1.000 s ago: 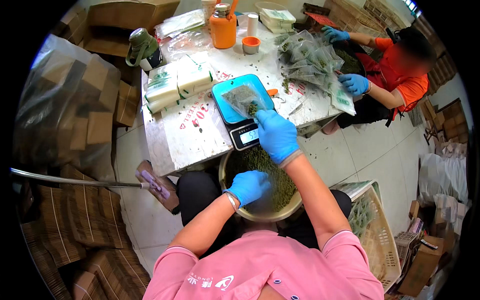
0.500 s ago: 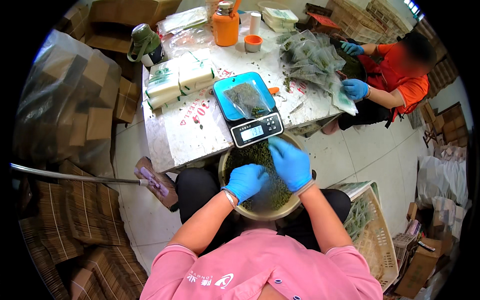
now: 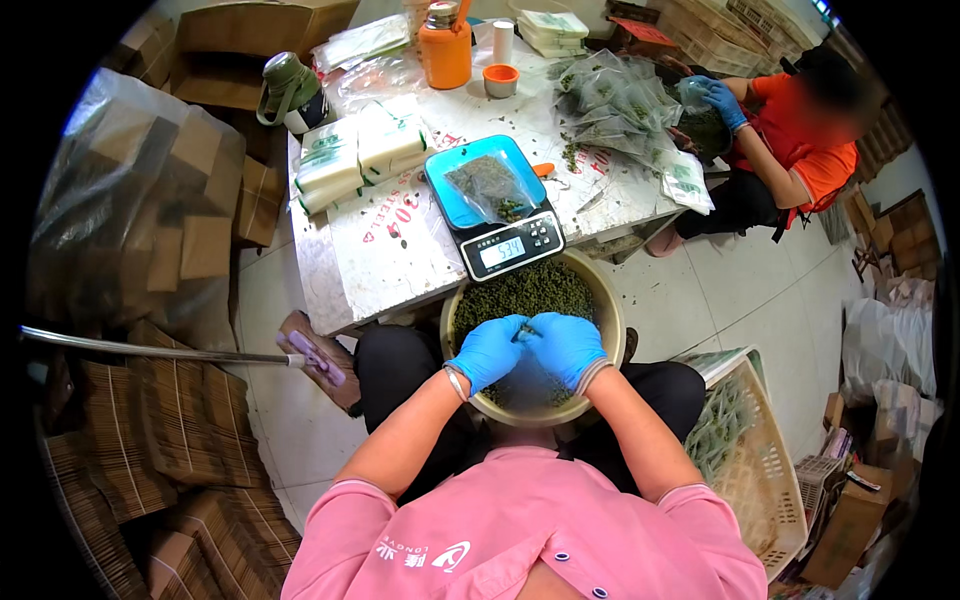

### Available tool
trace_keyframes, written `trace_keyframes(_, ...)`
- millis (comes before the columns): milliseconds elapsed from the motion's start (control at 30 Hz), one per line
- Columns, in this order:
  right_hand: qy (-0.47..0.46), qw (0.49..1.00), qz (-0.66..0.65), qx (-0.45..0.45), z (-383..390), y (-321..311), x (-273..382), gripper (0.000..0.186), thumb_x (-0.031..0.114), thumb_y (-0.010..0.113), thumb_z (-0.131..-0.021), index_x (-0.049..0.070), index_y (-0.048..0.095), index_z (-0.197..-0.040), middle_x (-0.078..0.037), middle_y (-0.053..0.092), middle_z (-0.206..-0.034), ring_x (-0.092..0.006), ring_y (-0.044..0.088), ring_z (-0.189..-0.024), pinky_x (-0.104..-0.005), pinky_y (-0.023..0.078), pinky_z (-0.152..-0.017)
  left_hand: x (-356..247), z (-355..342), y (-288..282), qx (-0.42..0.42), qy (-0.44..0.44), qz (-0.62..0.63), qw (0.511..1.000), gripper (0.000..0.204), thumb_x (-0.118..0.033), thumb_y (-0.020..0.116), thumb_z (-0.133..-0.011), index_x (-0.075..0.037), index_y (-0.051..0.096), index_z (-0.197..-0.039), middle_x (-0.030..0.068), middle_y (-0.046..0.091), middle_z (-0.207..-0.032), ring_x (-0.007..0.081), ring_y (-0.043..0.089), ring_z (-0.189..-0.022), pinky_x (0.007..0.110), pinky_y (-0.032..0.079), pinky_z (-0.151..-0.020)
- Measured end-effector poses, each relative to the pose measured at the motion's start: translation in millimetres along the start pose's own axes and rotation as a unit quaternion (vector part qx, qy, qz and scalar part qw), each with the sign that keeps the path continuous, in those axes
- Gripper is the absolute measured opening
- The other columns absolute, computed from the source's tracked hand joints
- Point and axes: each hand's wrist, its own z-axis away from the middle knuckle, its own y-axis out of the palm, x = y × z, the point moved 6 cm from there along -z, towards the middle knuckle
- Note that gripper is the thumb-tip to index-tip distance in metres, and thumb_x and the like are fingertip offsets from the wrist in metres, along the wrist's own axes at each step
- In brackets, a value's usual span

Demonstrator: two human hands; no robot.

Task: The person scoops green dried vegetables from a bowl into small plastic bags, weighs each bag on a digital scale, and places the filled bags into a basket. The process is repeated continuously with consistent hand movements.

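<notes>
My left hand (image 3: 487,352) and my right hand (image 3: 563,348), in blue gloves, are closed with fingertips together over a cream tub (image 3: 612,305) of small green granular plant material (image 3: 500,295). What they pinch is too small and hidden to make out. Just beyond, at the table's front edge, a digital scale (image 3: 512,244) has a blue pan (image 3: 447,165) with a clear bag (image 3: 480,185) of dull green contents lying on it. Stacks of white-and-green empty bags (image 3: 370,150) lie left of the scale.
A co-worker (image 3: 800,150) in orange, blue-gloved, handles material beside filled bags (image 3: 610,100) on the table's right. A green flask (image 3: 287,90), orange thermos (image 3: 445,55) and cup (image 3: 500,82) stand behind. A mop (image 3: 320,365) and cartons (image 3: 170,420) lie left, a plastic crate (image 3: 760,480) right.
My right hand has left the bag on the scale and come down to join my left over the tub. The bag stays on the pan. The co-worker's hands have moved.
</notes>
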Motion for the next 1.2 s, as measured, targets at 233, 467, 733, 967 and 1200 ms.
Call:
trace_keyframes(233,0.007,0.994,-0.049,-0.096,3,-28,1,0.018,0.024,0.063,-0.09,0.011,0.065,-0.101,-0.016,0.067,-0.095,-0.0378,0.066,-0.084,-0.047,0.052,-0.073,-1,9,-5,-0.032,-0.002,-0.137,0.99,0.023,-0.025,0.062,-0.088,-0.011,0.066,-0.106,0.0191,0.067,-0.092,0.0413,0.064,-0.087,0.049,0.051,-0.075)
trace_keyframes(467,-0.083,0.939,-0.045,-0.332,-26,-107,37,0.056,0.023,0.07,-0.084,0.009,0.052,-0.135,-0.014,0.064,-0.113,-0.0333,0.064,-0.099,-0.0428,0.052,-0.08,-43,21,-20,-0.075,0.144,-0.113,0.98,0.05,-0.027,0.068,-0.085,-0.011,0.058,-0.13,0.0142,0.06,-0.129,0.033,0.06,-0.113,0.042,0.051,-0.091)
trace_keyframes(733,-0.139,0.954,0.181,-0.195,-109,-181,83,0.016,0.024,0.074,-0.075,0.011,0.074,-0.083,-0.019,0.067,-0.078,-0.0365,0.067,-0.073,-0.0445,0.053,-0.065,-112,43,-147,-0.405,0.28,-0.131,0.86,0.089,-0.005,0.085,-0.065,-0.004,0.043,-0.144,0.0215,0.056,-0.134,0.0378,0.057,-0.119,0.041,0.046,-0.102)
trace_keyframes(967,-0.12,0.974,0.164,0.104,-45,-145,59,0.025,0.029,0.066,-0.082,0.007,0.074,-0.091,-0.019,0.07,-0.086,-0.0342,0.068,-0.075,-0.0417,0.053,-0.073,-55,1,-20,0.06,0.013,0.373,0.926,0.057,-0.016,0.087,-0.072,-0.001,0.063,-0.122,0.0044,0.069,-0.111,0.0108,0.062,-0.099,0.031,0.051,-0.09)
trace_keyframes(1200,-0.186,0.965,0.012,0.182,26,-131,37,0.033,0.037,0.07,-0.081,0.013,0.074,-0.103,-0.017,0.071,-0.091,-0.0346,0.066,-0.079,-0.0408,0.053,-0.079,-57,1,8,-0.031,0.076,0.334,0.939,0.06,-0.01,0.083,-0.076,-0.002,0.059,-0.13,0.0069,0.067,-0.119,0.012,0.063,-0.103,0.027,0.051,-0.09)
